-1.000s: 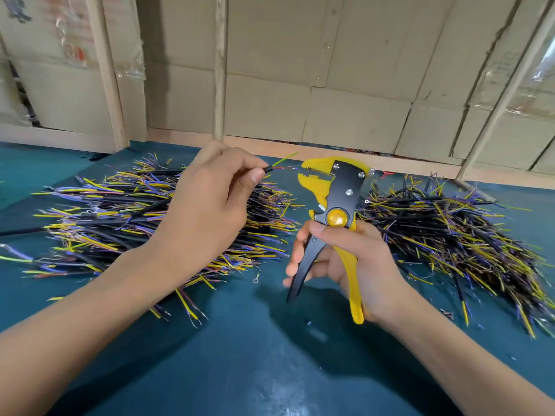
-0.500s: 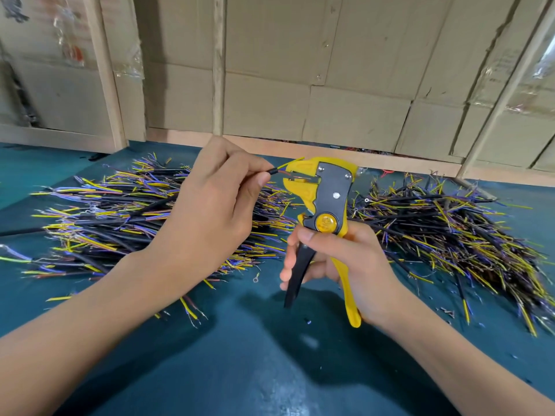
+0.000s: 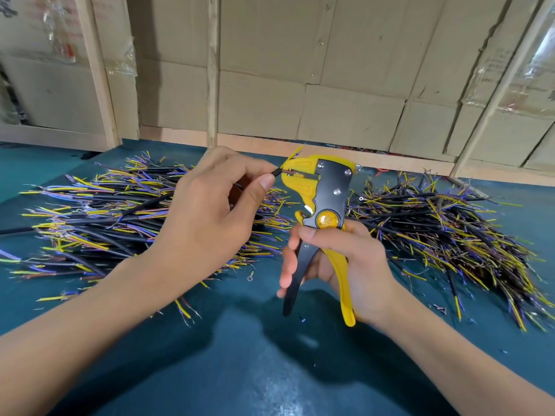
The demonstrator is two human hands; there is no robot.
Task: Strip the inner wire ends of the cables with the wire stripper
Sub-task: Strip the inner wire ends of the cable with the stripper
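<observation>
Both hands are up over the table, close together but not touching. The left hand (image 3: 207,217) is curled, and its thumb and first finger pinch the black cable (image 3: 275,172) near its end. The arm comes in from the bottom left, and the back of the hand faces the camera. A thin red wire from the cable goes into the yellow mouth of the wire stripper (image 3: 319,211). A yellow wire (image 3: 295,153) sticks up just above that mouth.

The right hand (image 3: 345,259) is wrapped round the two handles of the wire stripper, one black and one yellow. Its thumb lies across the tool just under the round yellow knob. The tool stands almost upright, with its head on top and the handles still spread apart.

One pile of cut cables (image 3: 99,217) lies on the blue-green table (image 3: 270,370) behind the left hand. Another pile (image 3: 444,235) lies to the right. Cardboard boxes (image 3: 300,70) stand at the back.
</observation>
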